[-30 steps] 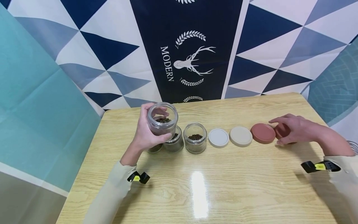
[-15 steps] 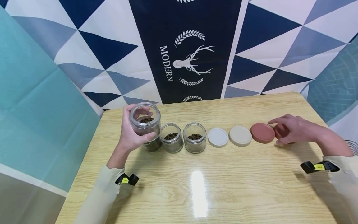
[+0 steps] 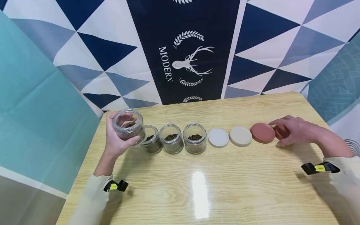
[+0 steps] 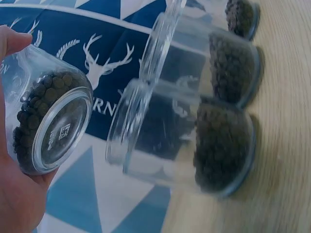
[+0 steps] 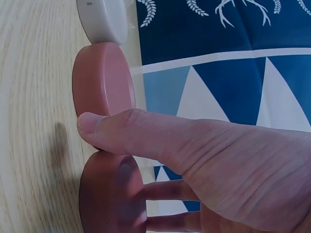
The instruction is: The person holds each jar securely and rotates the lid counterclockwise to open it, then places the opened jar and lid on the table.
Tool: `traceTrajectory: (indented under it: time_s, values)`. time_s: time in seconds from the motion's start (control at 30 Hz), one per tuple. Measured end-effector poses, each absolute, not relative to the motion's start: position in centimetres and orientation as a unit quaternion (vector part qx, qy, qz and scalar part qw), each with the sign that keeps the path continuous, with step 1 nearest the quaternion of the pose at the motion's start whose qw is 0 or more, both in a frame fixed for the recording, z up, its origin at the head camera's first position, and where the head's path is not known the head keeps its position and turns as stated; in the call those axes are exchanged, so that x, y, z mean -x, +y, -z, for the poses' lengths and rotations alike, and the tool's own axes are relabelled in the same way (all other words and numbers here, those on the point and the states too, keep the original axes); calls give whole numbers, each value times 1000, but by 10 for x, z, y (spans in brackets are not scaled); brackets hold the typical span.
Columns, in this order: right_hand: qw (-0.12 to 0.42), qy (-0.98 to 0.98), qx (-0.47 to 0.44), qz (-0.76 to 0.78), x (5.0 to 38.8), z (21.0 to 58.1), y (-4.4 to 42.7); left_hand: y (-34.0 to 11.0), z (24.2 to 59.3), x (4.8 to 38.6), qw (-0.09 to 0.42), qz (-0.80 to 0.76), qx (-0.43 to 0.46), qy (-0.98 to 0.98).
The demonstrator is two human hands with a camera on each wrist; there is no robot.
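My left hand grips a clear glass jar from its left side, holding it raised and tilted off the table. Dark coffee beans fill its lower part, and no lid covers its mouth. Right of it stand three similar open jars in a row: a left one, a middle one and a right one, each with beans. Far to the right, my right hand rests over a brown-red lid. Its fingers touch that lid's top, and the thumb lies straight by the neighbouring pinkish-red lid.
Continuing the row of jars to the right are a white lid and a cream lid. The wooden table meets a patterned cloth wall behind. Black cameras are strapped to both wrists.
My left hand has carried the jar leftward from above the left jars, then lower, past the row's left end. The left jars are now uncovered to view. My right hand stays put.
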State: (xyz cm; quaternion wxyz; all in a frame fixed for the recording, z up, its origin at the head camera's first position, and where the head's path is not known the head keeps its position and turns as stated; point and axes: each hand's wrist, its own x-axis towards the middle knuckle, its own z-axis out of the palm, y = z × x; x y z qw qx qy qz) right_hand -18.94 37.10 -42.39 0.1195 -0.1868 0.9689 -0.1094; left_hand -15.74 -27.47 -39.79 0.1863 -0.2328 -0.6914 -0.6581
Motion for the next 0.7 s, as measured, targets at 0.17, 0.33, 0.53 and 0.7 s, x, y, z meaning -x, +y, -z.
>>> traceTrajectory:
  time_s: [0.17,0.33,0.53,0.7]
  values:
    - [123,969,186,104,188,423,370,-291,404,155,204,655,223,-693]
    - [126,970,181,100,188,421,368,-306,409,154,216,660,214,-688]
    - [125,969,188,105,190,422,367,-313,411,153,223,669,196,-682]
    - [127,968,188,108,192,425,368,-316,412,152,205,670,191,-688]
